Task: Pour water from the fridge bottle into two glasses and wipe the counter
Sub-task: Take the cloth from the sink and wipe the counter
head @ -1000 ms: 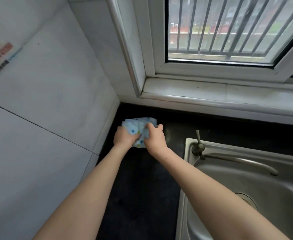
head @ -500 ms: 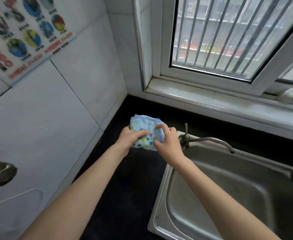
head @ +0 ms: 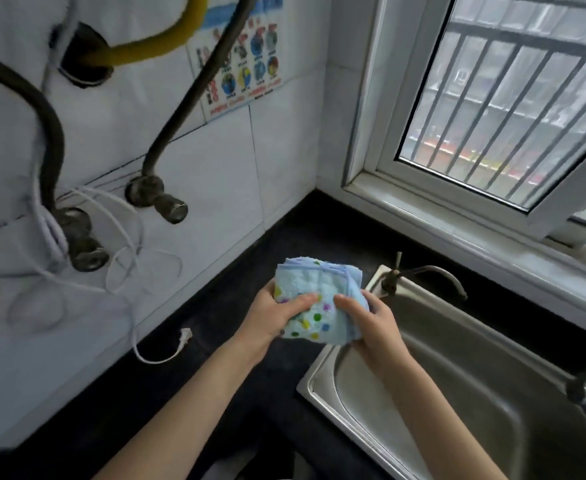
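Blue and soft, the folded cloth has little dots of green, yellow, purple and pink on it. Both hands hold it up in the air, above the spot where the black worktop meets the near left corner of the sink. The left hand grips the cloth from the left side, with its thumb bent over the top of the dotted part. The right hand grips it from the right side, and its thumb lies on top too. The two thumbs point at each other and nearly touch. The other fingers are curled under the cloth, so most of them are hidden.

The sink is shiny grey metal and sits at the right side of the worktop. A thin tap stands at its far left corner, just behind the cloth. A white cord with a plug lies on the worktop near the left wall. That wall has white tiles, dark pipes, a yellow hose and a picture sticker. A window with bars is behind the sink.
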`<state>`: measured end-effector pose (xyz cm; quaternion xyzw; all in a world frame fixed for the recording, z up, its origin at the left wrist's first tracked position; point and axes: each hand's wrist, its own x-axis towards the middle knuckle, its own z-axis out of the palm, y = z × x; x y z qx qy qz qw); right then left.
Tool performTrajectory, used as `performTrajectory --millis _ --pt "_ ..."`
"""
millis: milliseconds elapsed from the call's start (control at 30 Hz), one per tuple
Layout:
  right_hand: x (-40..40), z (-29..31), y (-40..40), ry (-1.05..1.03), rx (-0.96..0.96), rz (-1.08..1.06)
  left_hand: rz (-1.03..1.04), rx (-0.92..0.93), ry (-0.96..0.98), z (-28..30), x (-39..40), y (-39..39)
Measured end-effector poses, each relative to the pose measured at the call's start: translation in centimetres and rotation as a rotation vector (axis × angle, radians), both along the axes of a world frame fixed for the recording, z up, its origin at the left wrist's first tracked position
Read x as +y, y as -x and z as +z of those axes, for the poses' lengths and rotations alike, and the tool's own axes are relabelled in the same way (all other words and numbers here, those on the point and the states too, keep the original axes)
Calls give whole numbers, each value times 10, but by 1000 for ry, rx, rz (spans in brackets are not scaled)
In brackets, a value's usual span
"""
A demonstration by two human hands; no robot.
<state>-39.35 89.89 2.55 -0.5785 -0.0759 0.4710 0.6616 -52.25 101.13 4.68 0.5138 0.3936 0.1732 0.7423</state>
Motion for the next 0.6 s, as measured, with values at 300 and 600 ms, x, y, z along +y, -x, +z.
performTrajectory --millis 300,600 --pt "-27 -23 88 81 -93 285 471 91 -17 -28 -76 113" --pt "-36 -17 197 55 -201 551 837 78 -12 -36 -134 224"
